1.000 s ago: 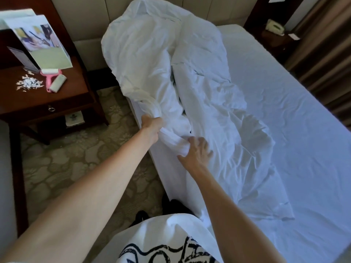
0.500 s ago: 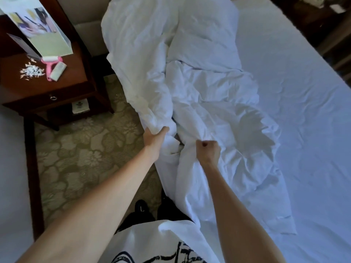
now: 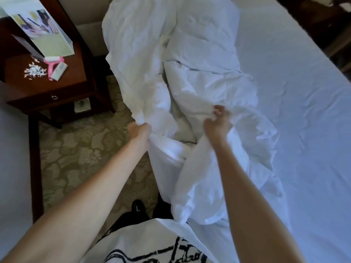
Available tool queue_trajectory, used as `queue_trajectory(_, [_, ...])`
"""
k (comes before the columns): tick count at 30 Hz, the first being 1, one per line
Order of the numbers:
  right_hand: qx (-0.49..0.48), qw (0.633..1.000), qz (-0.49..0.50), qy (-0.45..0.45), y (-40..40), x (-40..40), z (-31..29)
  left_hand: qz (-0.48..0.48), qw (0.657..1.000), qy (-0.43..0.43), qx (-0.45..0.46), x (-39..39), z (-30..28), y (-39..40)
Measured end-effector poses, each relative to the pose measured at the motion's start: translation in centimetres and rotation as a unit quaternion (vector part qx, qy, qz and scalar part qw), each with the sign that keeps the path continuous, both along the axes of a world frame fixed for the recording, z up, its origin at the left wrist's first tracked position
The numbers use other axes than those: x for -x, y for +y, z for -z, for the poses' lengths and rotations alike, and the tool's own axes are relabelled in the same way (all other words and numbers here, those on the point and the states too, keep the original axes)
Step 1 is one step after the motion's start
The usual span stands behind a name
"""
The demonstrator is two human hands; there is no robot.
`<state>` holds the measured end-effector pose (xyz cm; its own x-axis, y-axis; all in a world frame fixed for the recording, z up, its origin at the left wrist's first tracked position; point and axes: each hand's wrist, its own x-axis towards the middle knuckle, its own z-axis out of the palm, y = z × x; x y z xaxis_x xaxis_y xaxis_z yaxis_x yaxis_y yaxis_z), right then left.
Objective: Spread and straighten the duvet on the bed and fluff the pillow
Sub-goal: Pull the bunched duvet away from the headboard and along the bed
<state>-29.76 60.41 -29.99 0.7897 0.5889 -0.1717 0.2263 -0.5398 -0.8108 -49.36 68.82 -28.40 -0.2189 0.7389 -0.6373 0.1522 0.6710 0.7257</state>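
Observation:
A crumpled white duvet [image 3: 205,88] lies bunched along the left side of the bed [image 3: 303,130], reaching from the headboard down to the near edge. My left hand [image 3: 139,130] grips a twisted fold of the duvet at the bed's left edge. My right hand [image 3: 217,122] holds another fold a little farther in, fingers curled round the fabric and lifted off the mattress. No separate pillow can be told apart from the white bedding.
A dark wooden nightstand [image 3: 57,92] stands left of the bed with a leaflet stand [image 3: 47,37], a pink lint roller [image 3: 52,68] and paper scraps. Patterned carpet [image 3: 76,158] lies between it and the bed. My black shoes [image 3: 137,207] stand at the bed's side.
My hands have moved apart: the left one pulled leftwards with its fold, the right one rose and moved right, opening the bunched duvet between them.

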Motion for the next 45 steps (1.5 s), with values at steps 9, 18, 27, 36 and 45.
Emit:
queue_trajectory(9, [0.395, 0.775, -0.491, 0.037, -1.5, 6.6, 6.3, -0.060, 0.995, -0.077, -0.009, 2.2, -4.5, -0.2])
queue_trajectory(18, [0.276, 0.850, -0.445, -0.052, -8.9, 13.4, 5.3, 0.039, 0.972, -0.234, 0.000, 3.7, -3.2, -4.6])
queue_trajectory(27, [0.248, 0.839, -0.447, -0.185, -15.3, 19.2, 1.8, 0.081, 0.946, -0.134, 0.284, 7.1, 2.8, -17.7])
queue_trajectory(36, [0.232, 0.878, -0.371, -0.192, -23.3, 21.3, 0.7, 0.116, 0.989, -0.052, 0.070, 10.7, 0.6, -23.0])
queue_trajectory(45, [0.442, 0.790, -0.394, -0.156, -26.7, 14.9, 1.2, 0.113, 0.986, -0.123, 0.026, 12.2, -0.8, -23.9])
